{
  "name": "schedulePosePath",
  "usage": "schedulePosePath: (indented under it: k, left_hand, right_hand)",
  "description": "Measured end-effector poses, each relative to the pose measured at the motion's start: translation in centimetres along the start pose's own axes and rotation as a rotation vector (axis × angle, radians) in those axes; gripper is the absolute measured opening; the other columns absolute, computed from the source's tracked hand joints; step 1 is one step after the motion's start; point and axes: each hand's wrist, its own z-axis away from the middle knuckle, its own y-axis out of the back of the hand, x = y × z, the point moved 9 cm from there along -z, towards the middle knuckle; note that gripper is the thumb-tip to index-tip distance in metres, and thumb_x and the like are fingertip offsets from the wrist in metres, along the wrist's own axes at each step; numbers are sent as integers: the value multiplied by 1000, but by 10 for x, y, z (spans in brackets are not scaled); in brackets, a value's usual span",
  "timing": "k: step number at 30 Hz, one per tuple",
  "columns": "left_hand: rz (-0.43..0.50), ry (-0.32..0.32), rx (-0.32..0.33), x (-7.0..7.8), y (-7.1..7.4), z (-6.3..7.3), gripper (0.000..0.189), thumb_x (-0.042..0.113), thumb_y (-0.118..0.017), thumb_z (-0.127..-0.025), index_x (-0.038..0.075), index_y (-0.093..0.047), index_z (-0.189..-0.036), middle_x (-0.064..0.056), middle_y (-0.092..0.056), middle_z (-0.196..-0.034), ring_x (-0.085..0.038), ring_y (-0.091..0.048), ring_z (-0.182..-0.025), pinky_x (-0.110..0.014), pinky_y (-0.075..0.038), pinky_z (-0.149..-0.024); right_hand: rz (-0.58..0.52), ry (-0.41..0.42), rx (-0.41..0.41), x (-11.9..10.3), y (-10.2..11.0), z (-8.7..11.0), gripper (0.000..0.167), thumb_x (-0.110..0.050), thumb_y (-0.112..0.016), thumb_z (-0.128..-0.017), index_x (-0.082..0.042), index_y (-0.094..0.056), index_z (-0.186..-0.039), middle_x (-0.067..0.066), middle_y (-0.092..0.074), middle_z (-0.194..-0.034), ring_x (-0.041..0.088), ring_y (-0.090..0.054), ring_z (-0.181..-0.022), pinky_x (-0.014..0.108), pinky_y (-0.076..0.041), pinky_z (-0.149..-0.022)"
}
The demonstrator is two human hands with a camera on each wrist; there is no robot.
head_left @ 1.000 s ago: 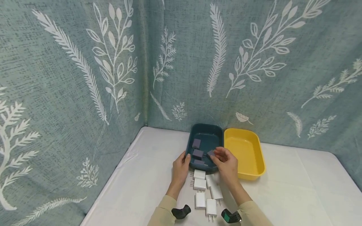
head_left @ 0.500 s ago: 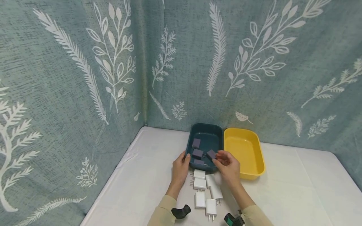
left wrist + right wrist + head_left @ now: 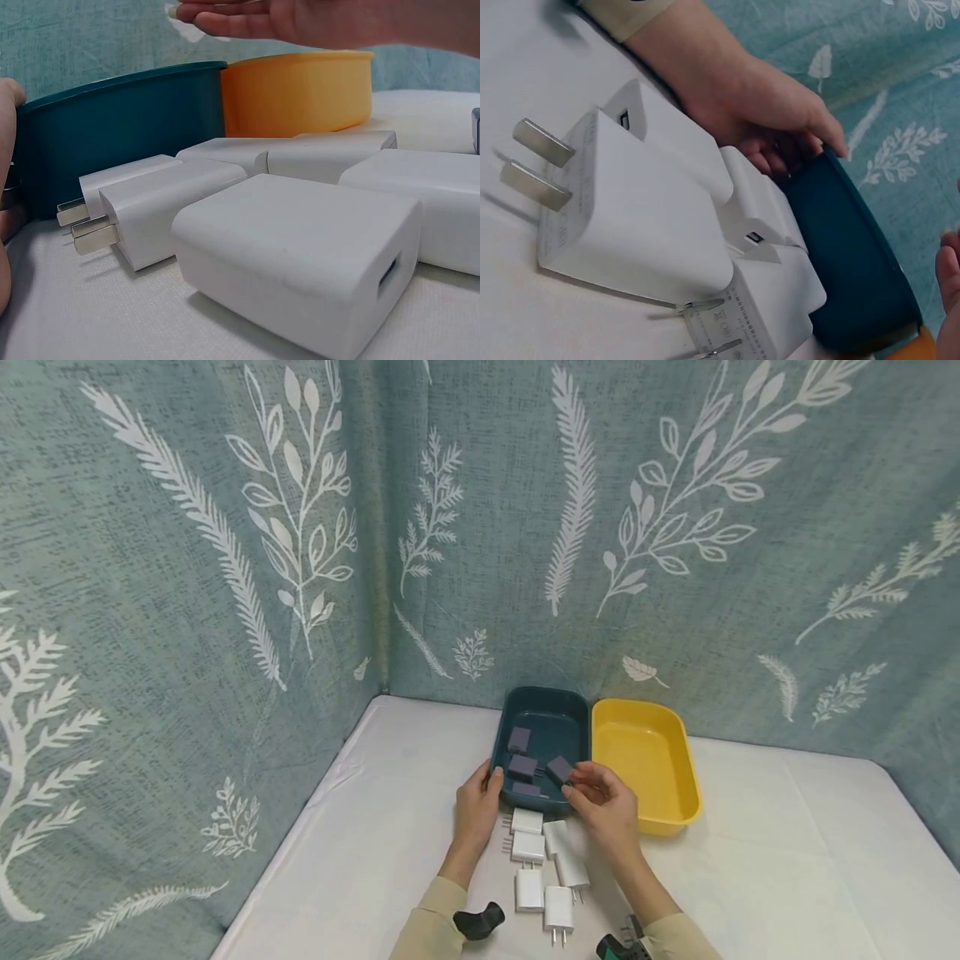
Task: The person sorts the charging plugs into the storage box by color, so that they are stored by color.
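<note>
My left hand grips the near left side of a dark teal tray, thumb over its rim; the right wrist view shows this grip too. Several dark purple plug chargers lie in the tray. One purple charger rests at the tray's near right, with the fingertips of my right hand right at its edge. In the left wrist view the right hand is above the tray's rim, its fingers nearly straight and no charger showing in them. White plug chargers lie on the table between my forearms.
A yellow tray stands against the right side of the teal one. Behind both hangs a blue-green leaf-patterned curtain. White cloth covers the table. Black devices are worn at both wrists.
The right hand has drawn back slightly to the right, off the purple charger, which now shows more fully in the teal tray. My left hand keeps its grip on the tray.
</note>
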Motion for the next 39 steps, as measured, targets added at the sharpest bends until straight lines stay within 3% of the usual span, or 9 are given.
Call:
schedulePosePath:
  k: [4, 13, 25, 32, 39]
  left_hand:
    - [-10, 7, 2, -3, 0, -1, 48, 31, -52, -100, -1, -53, -136, -19, -58, -137, -29, -56, -128, -39, -49, -106]
    - [-4, 0, -5, 0, -1, -1, 49, 31, -51, -101, -2, -52, -137, -20, -57, -138, -30, -54, -129, -40, -48, -107]
    - [-4, 11, -6, -1, 0, -1, 49, 31, -51, -101, -2, -52, -137, -19, -56, -138, -29, -54, -130, -38, -48, -107]
    - [-1, 21, -11, 0, 1, 0, 49, 32, -52, -100, -1, -52, -137, -19, -56, -139, -29, -54, -130, -39, -47, -107]
    - [4, 5, -7, 0, 1, 0, 48, 31, -52, -101, -1, -53, -136, -19, -57, -137, -30, -54, -129, -39, -48, -106]
  right_hand:
    - [8, -16, -3, 2, 0, 2, 36, -5, -76, -82, -3, -64, -116, 13, -67, -112, 25, -65, -102, 10, -54, -86]
    - [11, -14, -6, 5, 3, 6, 38, -9, -77, -82, -3, -64, -117, 12, -68, -113, 15, -65, -99, 10, -53, -88]
    - [-28, 3, 0, 9, 12, 12, 40, -1, -77, -80, 3, -63, -117, 17, -68, -110, 22, -67, -100, 12, -55, -87]
    - [11, -16, -24, 14, 13, 16, 40, -1, -78, -79, 2, -64, -116, 18, -68, -110, 8, -66, -90, 12, -55, -84]
    - [19, -46, -28, 17, 18, 19, 39, -2, -77, -80, 2, -63, -117, 17, -68, -112, 10, -66, -94, 12, -55, -86]
